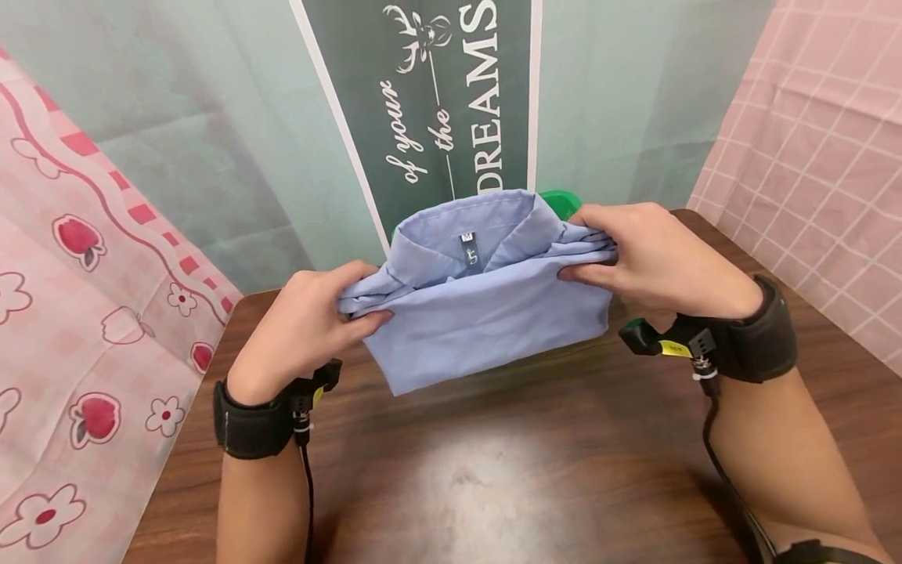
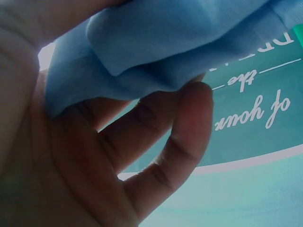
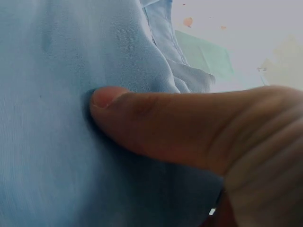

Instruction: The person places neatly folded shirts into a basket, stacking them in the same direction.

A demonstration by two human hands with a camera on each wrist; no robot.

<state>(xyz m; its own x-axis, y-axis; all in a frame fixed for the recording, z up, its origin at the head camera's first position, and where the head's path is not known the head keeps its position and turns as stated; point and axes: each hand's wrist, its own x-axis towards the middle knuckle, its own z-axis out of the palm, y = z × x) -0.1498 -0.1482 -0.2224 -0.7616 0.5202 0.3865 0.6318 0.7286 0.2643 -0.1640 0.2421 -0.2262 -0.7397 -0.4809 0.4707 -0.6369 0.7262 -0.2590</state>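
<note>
A folded light-blue collared shirt (image 1: 486, 313) is held up above the wooden table, its collar at the top and a dark size label (image 1: 470, 249) inside the neck. My left hand (image 1: 303, 329) pinches its left shoulder edge between thumb and fingers. At the opposite shoulder, my right hand (image 1: 651, 254) grips the cloth, thumb on the near side. In the left wrist view, the shirt (image 2: 156, 47) lies under the thumb while the fingers curl behind it. The right thumb (image 3: 156, 123) presses into the fabric in the right wrist view; the other right fingers are mostly hidden there.
Behind the shirt, a green object (image 1: 561, 202) shows partly at the table's far edge. The brown wooden table (image 1: 479, 470) lies below. A lettered green curtain (image 1: 437, 102) hangs at the back, with pink patterned cloths on both sides. Cables run from both wrist straps.
</note>
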